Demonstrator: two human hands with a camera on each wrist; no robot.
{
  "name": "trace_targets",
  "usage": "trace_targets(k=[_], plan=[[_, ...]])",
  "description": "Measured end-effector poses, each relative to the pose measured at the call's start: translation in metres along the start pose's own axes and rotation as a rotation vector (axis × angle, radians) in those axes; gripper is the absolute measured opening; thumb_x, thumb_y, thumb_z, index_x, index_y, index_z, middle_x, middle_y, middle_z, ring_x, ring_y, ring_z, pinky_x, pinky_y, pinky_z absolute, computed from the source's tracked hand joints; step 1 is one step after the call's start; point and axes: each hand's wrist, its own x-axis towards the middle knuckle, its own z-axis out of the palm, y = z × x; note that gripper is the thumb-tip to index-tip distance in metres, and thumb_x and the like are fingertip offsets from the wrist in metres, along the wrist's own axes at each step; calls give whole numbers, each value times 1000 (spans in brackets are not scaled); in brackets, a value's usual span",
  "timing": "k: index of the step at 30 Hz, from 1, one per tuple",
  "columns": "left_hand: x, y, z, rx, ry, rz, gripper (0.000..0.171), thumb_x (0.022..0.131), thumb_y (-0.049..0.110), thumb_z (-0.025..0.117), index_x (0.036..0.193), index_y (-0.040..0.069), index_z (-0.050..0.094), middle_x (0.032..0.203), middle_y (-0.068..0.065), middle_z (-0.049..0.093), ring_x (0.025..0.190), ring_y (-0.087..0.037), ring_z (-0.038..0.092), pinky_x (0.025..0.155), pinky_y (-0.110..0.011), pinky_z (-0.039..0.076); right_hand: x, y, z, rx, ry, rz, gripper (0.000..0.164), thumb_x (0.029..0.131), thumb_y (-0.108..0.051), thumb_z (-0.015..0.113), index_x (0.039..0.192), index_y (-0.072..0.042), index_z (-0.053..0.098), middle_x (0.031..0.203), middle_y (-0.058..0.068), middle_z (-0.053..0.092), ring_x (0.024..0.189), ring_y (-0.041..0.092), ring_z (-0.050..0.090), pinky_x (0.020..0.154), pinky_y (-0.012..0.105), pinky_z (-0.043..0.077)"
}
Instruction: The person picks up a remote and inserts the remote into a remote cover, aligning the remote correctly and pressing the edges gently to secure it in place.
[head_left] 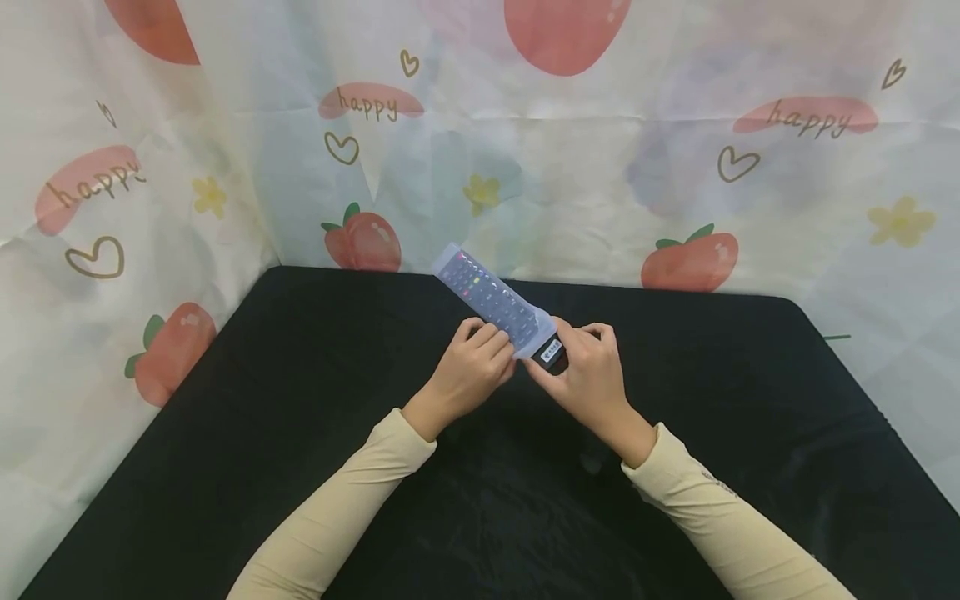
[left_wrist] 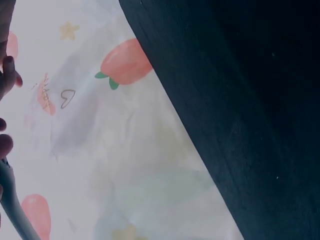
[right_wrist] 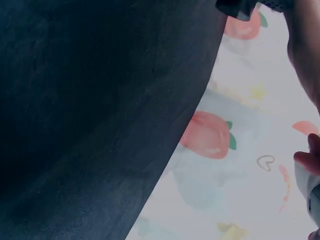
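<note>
A dark remote control (head_left: 552,352) with rows of buttons is held up over the table, tilted with its far end to the upper left. A translucent bluish sleeve-like cover (head_left: 448,257) encloses most of it; the near black end with a white label sticks out. My left hand (head_left: 476,367) has curled fingers and pinches the cover at its near edge. At the bare end, my right hand (head_left: 588,375) grips the remote between thumb and fingers. Only fingertips (left_wrist: 6,145) and part of the cover (left_wrist: 14,205) show in the left wrist view.
A black-covered table (head_left: 300,417) spreads beneath both hands. Behind it and at the sides hangs a pale curtain (head_left: 570,192) printed with fruit, hearts and flowers. Cream sleeves (head_left: 337,500) reach in from the front.
</note>
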Motion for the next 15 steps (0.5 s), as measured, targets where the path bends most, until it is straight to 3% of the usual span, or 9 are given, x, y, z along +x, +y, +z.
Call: trace_targets(k=[7, 12, 15], plan=[[0, -3, 0, 59, -49, -42, 10, 87, 23, 65, 81, 14, 66, 79, 2, 62, 78, -14, 55, 82, -33, 42, 5, 8, -1, -3, -14, -44, 52, 68, -26, 80, 106, 5, 62, 63, 12, 62, 55, 21, 56, 78, 50, 41], [-3, -14, -1, 70, 32, -91, 26, 80, 32, 72, 84, 11, 58, 82, -3, 57, 80, -19, 53, 81, -36, 42, 5, 21, -6, -62, -27, -148, 55, 64, -27, 83, 105, 4, 63, 71, 13, 64, 63, 25, 58, 82, 53, 41], [-1, -27, -4, 50, 59, -119, 46, 73, 37, 78, 99, 9, 54, 99, -8, 55, 93, -23, 51, 90, -41, 40, 5, 30, -10, -101, -27, -235, 57, 60, -24, 86, 105, 2, 63, 73, 13, 65, 66, 26, 57, 84, 55, 41]])
